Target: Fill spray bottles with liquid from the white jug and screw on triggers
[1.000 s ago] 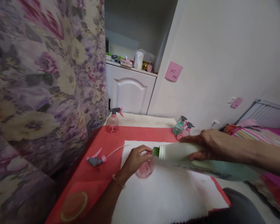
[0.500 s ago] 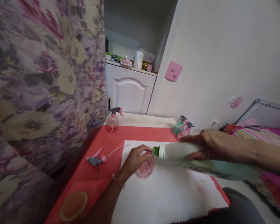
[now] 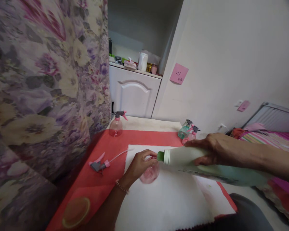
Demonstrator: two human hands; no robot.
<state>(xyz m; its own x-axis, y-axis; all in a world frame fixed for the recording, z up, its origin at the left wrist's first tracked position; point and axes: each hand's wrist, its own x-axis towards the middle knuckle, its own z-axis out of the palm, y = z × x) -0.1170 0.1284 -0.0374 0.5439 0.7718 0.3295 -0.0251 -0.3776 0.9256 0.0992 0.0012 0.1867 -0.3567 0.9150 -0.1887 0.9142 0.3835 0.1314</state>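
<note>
My left hand [image 3: 143,163] is closed around the neck of a clear pink spray bottle [image 3: 149,175], which has no spray head on it and stands on a white cloth [image 3: 168,195]. A large pale green bottle [image 3: 180,158] lies nearly level in my right hand [image 3: 209,149], gripped from above. Its green spout [image 3: 160,156] is at the mouth of the pink bottle; whether liquid is flowing I cannot tell. To the left, a grey and pink spray head [image 3: 99,165] with a thin tube rests on the red cloth [image 3: 106,183].
A pink spray bottle [image 3: 116,125] with its head on stands at the table's back left. Near the wall are a green spray bottle [image 3: 183,131] and another pink one [image 3: 190,136]. A round lid-like disc [image 3: 76,211] lies at front left. A floral curtain [image 3: 50,80] hangs on the left.
</note>
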